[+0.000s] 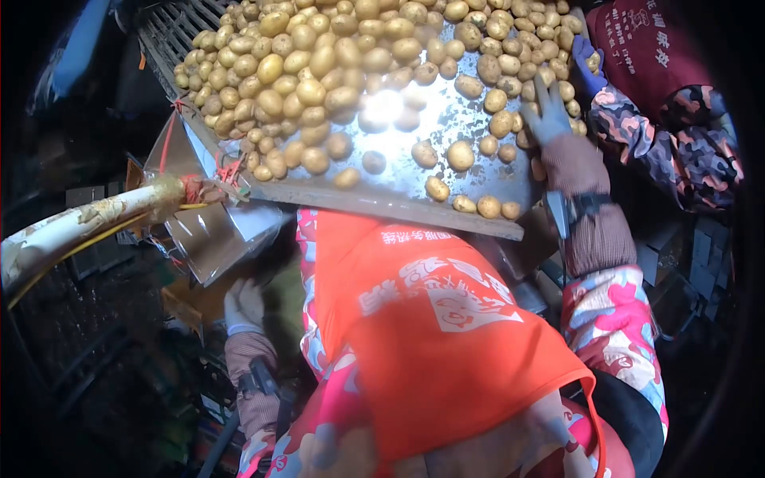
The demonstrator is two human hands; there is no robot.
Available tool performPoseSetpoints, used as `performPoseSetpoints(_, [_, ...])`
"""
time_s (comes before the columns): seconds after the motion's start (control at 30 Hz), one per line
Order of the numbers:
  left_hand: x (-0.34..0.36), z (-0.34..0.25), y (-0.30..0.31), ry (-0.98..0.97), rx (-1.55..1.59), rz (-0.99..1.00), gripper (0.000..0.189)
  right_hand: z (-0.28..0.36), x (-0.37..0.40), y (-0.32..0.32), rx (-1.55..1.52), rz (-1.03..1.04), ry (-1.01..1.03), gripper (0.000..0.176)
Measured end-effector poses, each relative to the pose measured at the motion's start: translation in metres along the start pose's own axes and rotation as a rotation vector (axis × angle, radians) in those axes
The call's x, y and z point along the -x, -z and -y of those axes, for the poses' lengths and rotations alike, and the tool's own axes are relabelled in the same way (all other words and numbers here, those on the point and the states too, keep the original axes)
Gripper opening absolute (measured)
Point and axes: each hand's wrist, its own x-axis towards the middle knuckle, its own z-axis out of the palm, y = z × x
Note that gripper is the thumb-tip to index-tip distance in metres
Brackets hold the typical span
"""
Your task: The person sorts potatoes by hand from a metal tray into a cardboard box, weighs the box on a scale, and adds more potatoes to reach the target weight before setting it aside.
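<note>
Many potatoes (pixel 311 60) are heaped on a metal sorting table (pixel 406 175), thick at the left and back and scattered toward the front edge. My right hand (pixel 550 119), in a pale glove, lies at the table's right side with its fingers stretched out among potatoes; I see none gripped in it. Below the table's front edge, at the left, my gloved left hand (pixel 243 307) hangs beside a brown box (pixel 195 307). Its fingers are apart and nothing shows in them.
A co-worker's purple-gloved hand (pixel 590 68) holds a potato at the table's right side. A worn white pole (pixel 92 219) with a yellow cable reaches the table's left corner, near plastic-covered cardboard (pixel 203 243). Slats (pixel 179 32) border the back left.
</note>
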Motion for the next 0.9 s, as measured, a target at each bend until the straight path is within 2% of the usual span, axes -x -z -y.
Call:
performPoseSetpoints(0.03, [0.034, -0.002, -0.064, 0.036, -0.213, 0.076, 0.048, -0.012, 0.023, -0.022, 0.052, -0.157, 0.102, 0.065])
performPoseSetpoints(0.07, [0.062, -0.004, -0.129, 0.045, -0.404, 0.108, 0.048, -0.012, 0.038, -0.021, 0.009, -0.19, 0.121, 0.063])
performPoseSetpoints(0.1, [0.073, 0.001, -0.182, 0.16, -0.479, 0.156, 0.048, -0.011, 0.054, -0.02, -0.032, -0.222, 0.14, 0.062])
performPoseSetpoints(0.13, [0.081, 0.013, -0.219, 0.164, -0.566, 0.301, 0.047, 0.0, 0.064, 0.0, -0.138, -0.12, 0.05, 0.058])
performPoseSetpoints(0.17, [0.085, 0.031, -0.24, 0.02, -0.575, 0.646, 0.045, 0.016, 0.07, 0.028, -0.234, -0.028, -0.049, 0.055])
performPoseSetpoints(0.23, [0.105, 0.06, -0.307, 0.131, -0.597, 0.92, 0.044, 0.06, 0.07, 0.081, -0.382, 0.177, -0.287, 0.05])
performPoseSetpoints(0.27, [0.12, 0.069, -0.339, 0.144, -0.702, 0.984, 0.042, 0.087, 0.073, 0.084, -0.514, 0.004, -0.306, 0.046])
performPoseSetpoints(0.3, [0.134, 0.078, -0.364, 0.158, -0.811, 1.047, 0.041, 0.103, 0.069, 0.079, -0.617, 0.124, -0.306, 0.046])
performPoseSetpoints(0.33, [0.146, 0.09, -0.378, 0.21, -0.817, 1.071, 0.04, 0.115, 0.071, 0.066, -0.566, 0.028, -0.114, 0.05])
performPoseSetpoints(0.37, [0.157, 0.1, -0.39, 0.263, -0.83, 1.092, 0.039, 0.127, 0.068, 0.06, -0.498, 0.129, -0.113, 0.057])
performPoseSetpoints(0.47, [0.154, 0.119, -0.398, 0.437, -0.926, 1.163, 0.039, 0.138, 0.044, 0.059, -0.382, 0.157, -0.116, 0.058])
performPoseSetpoints(0.5, [0.147, 0.127, -0.392, 0.501, -0.963, 1.184, 0.04, 0.136, 0.034, 0.066, -0.412, 0.261, -0.215, 0.049])
performPoseSetpoints(0.6, [0.117, 0.152, -0.375, 0.58, -1.027, 0.949, 0.049, 0.13, 0.017, 0.027, -0.523, 0.257, -0.443, 0.044])
performPoseSetpoints(0.63, [0.113, 0.151, -0.369, 0.631, -0.906, 0.971, 0.053, 0.127, 0.003, 0.057, -0.633, 0.384, -0.559, 0.044])
performPoseSetpoints(0.73, [0.114, 0.132, -0.365, 0.743, -0.516, 0.99, 0.065, 0.136, 0.008, 0.111, -0.995, 0.316, -0.718, 0.047])
performPoseSetpoints(0.77, [0.125, 0.121, -0.368, 0.763, -0.37, 0.963, 0.068, 0.147, 0.018, 0.113, -1.101, 0.209, -0.604, 0.051])
performPoseSetpoints(0.8, [0.134, 0.113, -0.369, 0.785, -0.222, 0.931, 0.072, 0.151, 0.025, 0.126, -1.112, 0.297, -0.534, 0.052])
performPoseSetpoints(0.83, [0.134, 0.112, -0.374, 0.857, -0.168, 0.84, 0.06, 0.152, 0.03, 0.143, -1.119, 0.383, -0.465, 0.054])
performPoseSetpoints(0.87, [0.134, 0.113, -0.374, 0.915, -0.096, 0.772, 0.058, 0.152, 0.03, 0.152, -1.122, 0.467, -0.398, 0.056])
performPoseSetpoints(0.9, [0.134, 0.114, -0.375, 0.968, -0.019, 0.701, 0.055, 0.144, 0.036, 0.131, -1.003, 0.32, -0.479, 0.05])
